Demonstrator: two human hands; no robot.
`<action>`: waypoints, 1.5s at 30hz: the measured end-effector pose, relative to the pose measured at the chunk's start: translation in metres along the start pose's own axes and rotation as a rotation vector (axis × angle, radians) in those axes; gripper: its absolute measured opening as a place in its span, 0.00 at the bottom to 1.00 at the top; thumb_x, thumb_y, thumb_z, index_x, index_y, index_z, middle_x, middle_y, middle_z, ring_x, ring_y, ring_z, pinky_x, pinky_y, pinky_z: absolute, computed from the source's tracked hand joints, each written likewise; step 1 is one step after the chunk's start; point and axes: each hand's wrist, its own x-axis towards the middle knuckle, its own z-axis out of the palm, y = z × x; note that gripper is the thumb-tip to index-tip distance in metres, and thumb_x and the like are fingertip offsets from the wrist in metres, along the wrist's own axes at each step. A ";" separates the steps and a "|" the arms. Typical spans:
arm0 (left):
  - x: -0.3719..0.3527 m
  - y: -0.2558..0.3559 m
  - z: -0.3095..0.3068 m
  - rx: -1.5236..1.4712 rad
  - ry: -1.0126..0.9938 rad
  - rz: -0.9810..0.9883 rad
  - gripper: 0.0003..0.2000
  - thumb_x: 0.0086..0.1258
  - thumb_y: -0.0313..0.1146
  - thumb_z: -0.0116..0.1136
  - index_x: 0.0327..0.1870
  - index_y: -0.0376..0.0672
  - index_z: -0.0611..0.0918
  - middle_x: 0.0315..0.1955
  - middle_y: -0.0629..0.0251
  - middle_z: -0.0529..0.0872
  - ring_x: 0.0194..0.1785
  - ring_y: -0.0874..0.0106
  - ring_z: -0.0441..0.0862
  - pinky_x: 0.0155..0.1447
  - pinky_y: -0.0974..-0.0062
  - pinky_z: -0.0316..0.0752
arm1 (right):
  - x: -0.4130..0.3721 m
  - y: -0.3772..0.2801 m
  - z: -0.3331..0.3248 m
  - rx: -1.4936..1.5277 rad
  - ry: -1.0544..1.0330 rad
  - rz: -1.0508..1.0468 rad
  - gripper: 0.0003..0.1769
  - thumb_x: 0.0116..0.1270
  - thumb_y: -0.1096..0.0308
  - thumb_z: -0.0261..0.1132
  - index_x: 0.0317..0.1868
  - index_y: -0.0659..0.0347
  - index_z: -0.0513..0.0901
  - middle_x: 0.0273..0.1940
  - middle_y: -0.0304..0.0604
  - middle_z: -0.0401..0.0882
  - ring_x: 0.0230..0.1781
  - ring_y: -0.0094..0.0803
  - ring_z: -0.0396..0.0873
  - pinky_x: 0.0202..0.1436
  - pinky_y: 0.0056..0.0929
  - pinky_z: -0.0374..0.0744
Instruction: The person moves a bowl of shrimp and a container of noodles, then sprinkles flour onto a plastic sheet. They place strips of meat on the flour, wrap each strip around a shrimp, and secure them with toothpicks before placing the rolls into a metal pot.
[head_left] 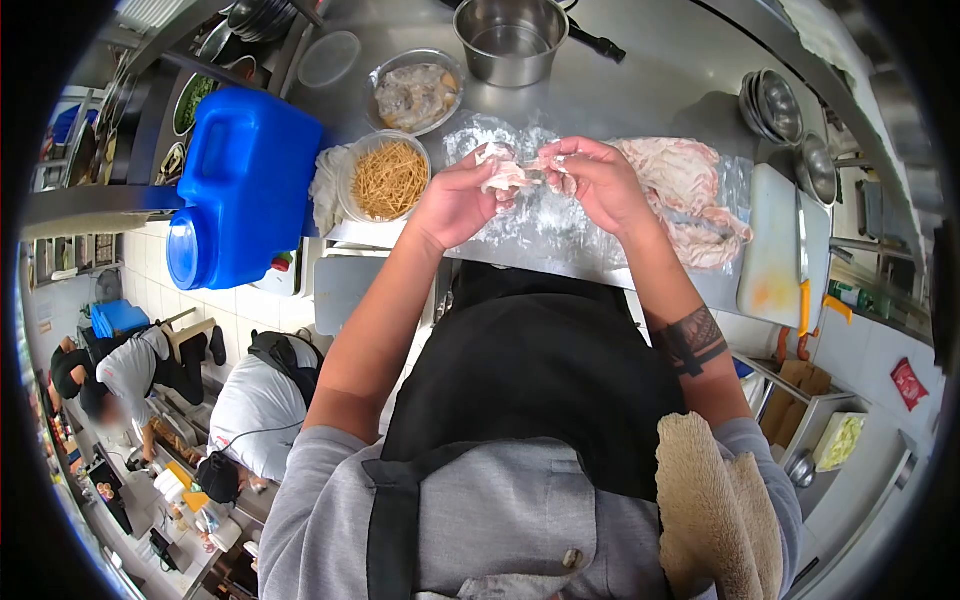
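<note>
1. Left hand (455,200) and right hand (595,182) pinch a pale meat piece (505,173) between fingertips, near and right of the stick tub (345,190); whether they also hold a stick cannot be told.
2. Light, even finger pressure should keep this soft piece from tearing.
3. Working above the powdery patch (535,225), right of the tub, would catch loose bits.

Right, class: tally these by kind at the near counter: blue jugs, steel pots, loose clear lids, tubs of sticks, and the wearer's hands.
Blue jug: 1
Steel pot: 1
Clear lid: 1
Tub of sticks: 1
Hands, left hand and right hand: 2
Total: 6
</note>
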 end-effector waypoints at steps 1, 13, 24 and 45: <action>-0.001 0.000 -0.002 0.000 0.001 -0.002 0.14 0.80 0.32 0.61 0.63 0.43 0.78 0.52 0.61 0.86 0.52 0.67 0.84 0.52 0.67 0.76 | 0.002 0.003 -0.004 0.037 -0.007 0.003 0.12 0.72 0.78 0.63 0.54 0.70 0.86 0.46 0.46 0.86 0.42 0.30 0.82 0.47 0.28 0.78; -0.015 0.007 -0.009 0.023 -0.035 0.058 0.18 0.78 0.40 0.64 0.61 0.41 0.79 0.43 0.66 0.81 0.44 0.69 0.76 0.48 0.68 0.71 | -0.026 0.009 -0.046 -0.024 0.141 -0.039 0.11 0.68 0.82 0.65 0.50 0.71 0.84 0.43 0.46 0.85 0.39 0.31 0.80 0.43 0.30 0.77; -0.016 0.000 0.019 0.196 0.146 0.006 0.17 0.86 0.36 0.54 0.66 0.33 0.77 0.55 0.57 0.87 0.55 0.63 0.87 0.62 0.66 0.80 | -0.069 -0.005 -0.078 -1.683 0.304 -0.319 0.10 0.70 0.70 0.74 0.47 0.65 0.89 0.42 0.37 0.90 0.44 0.30 0.85 0.52 0.31 0.82; -0.067 -0.045 -0.010 0.389 0.385 0.145 0.20 0.73 0.29 0.70 0.61 0.39 0.76 0.45 0.67 0.84 0.45 0.77 0.80 0.47 0.75 0.77 | 0.032 0.025 0.094 -1.084 -0.022 -0.333 0.12 0.65 0.72 0.74 0.48 0.61 0.91 0.45 0.46 0.88 0.46 0.37 0.85 0.56 0.35 0.81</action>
